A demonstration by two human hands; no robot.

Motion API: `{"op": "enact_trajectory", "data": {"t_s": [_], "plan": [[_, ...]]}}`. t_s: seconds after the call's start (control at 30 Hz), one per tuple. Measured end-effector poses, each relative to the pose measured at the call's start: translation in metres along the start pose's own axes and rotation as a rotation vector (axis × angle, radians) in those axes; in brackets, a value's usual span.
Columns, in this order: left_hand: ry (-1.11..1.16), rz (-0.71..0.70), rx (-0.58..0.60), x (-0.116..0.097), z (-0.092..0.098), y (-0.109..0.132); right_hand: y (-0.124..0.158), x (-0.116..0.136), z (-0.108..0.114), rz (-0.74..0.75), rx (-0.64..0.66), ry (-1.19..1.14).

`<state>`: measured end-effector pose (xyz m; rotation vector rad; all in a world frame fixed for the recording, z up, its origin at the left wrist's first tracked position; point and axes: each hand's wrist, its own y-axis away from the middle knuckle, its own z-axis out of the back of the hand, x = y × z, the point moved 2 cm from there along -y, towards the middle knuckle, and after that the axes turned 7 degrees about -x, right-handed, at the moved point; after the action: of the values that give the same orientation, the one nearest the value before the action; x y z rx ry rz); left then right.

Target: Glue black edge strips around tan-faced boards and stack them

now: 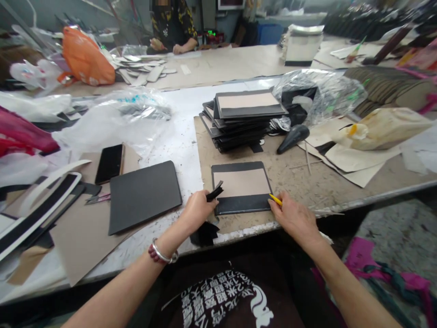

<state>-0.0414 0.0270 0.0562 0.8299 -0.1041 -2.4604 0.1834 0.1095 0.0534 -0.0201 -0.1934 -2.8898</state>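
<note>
Two bare hands work over a brown board (287, 175) at the centre of the frame, seen from the wearer's head. Between them lies a flat black panel (243, 206) with a beige inset, just below the middle of the picture, its long lower edge facing the wearer.

The left hand (200, 206), left of centre, pinches a short black strip (215, 191) between thumb and fingers; its fingertips meet the panel's lower left corner. The wrist wears a silver bangle and dark red beads. The right hand (292, 212), right of centre, closes around a slim yellow tool (276, 199), possibly a pen, though most of it is hidden in the grip. Its tip and the fingertips are at the panel's lower right edge.

Above the panel, near the upper centre, stands an uneven stack of similar panels (251, 102). A dark tapered object (293, 138) lies to its right, and a bottle with a yellow cap (389, 130) rests on its side farther right. In the left half, a larger dark grey sheet (145, 196) lies beside a phone (109, 163). At the upper left sits an orange bag (87, 59); at the top, another person (172, 27) sits behind a far table (232, 61).
</note>
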Motion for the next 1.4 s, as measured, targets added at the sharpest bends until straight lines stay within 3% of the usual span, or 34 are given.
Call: {"op": "enact_trajectory", "data": {"t_s": [0.13,0.23,0.33,0.43,0.63,0.73,0.87,1.0,1.2,1.4], "plan": [[-0.109,-0.148,-0.067,-0.01,0.002,0.034,0.001,0.0,-0.001,-0.012,-0.014,-0.011],[-0.287,-0.523,-0.053,-0.025,-0.011,0.058,0.001,0.0,-0.001,0.002,-0.016,-0.006],[-0.342,-0.8,-0.11,-0.034,-0.032,0.063,0.001,0.001,-0.001,-0.005,-0.015,0.009],[-0.368,-0.887,-0.143,-0.031,-0.05,0.055,0.002,0.001,-0.002,-0.011,-0.043,0.01],[-0.408,-0.9,-0.138,-0.016,-0.063,0.049,0.003,-0.002,-0.004,0.011,-0.096,-0.001],[-0.395,-0.895,-0.131,-0.013,-0.063,0.05,0.008,0.0,-0.001,0.085,-0.22,0.054],[-0.351,-0.883,-0.12,-0.013,-0.065,0.048,0.021,0.012,-0.005,0.38,-0.499,0.112],[-0.276,-0.855,-0.063,-0.014,-0.065,0.044,0.03,0.012,-0.024,0.656,-0.522,0.078],[-0.043,-0.775,-0.002,-0.003,-0.048,0.05,0.031,-0.02,-0.029,0.508,-0.433,0.048],[0.566,-0.252,-0.175,0.031,-0.021,0.051,0.016,-0.022,-0.019,0.346,-0.34,-0.108]]}}
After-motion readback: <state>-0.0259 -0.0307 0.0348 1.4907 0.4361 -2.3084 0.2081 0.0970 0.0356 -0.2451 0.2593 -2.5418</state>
